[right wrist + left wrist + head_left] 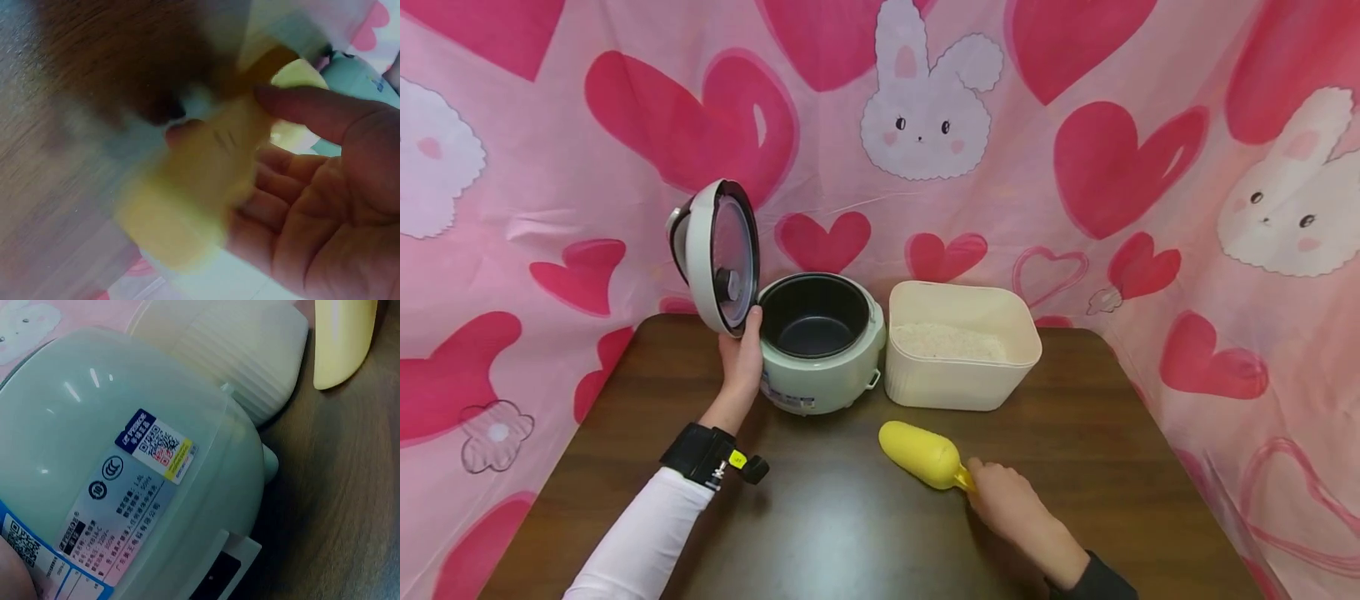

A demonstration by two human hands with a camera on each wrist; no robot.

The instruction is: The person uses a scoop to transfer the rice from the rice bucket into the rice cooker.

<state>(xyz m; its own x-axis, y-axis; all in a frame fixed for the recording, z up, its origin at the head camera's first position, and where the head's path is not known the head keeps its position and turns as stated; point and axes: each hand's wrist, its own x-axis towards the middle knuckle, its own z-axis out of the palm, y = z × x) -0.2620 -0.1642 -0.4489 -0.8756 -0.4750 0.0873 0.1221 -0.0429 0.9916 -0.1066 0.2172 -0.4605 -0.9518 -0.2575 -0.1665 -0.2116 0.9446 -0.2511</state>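
- We see the left hand (739, 358) reach forward from the lower left, its thumb pointing up by the bottom edge of the raised lid (706, 258); its other fingers are hidden, so we cannot tell whether they grip.
- Behind it we find a white sleeve (643, 533) and a black wrist strap (694, 454), the forearm slanting up and to the right.
- We see the right hand (1009, 502) come in from the lower right below a dark cuff (1093, 579), clasping the handle of a yellow scoop (921, 454) between thumb and fingers.
- The scoop points up and to the left, in front of the rice cooker (820, 379) and the cream bin (955, 383); we cannot tell whether it touches the table (820, 517).
- The two hands are well apart.
- We see a dark, open pot (814, 321) in the cooker and white grains (947, 340) in the bin just beside it.
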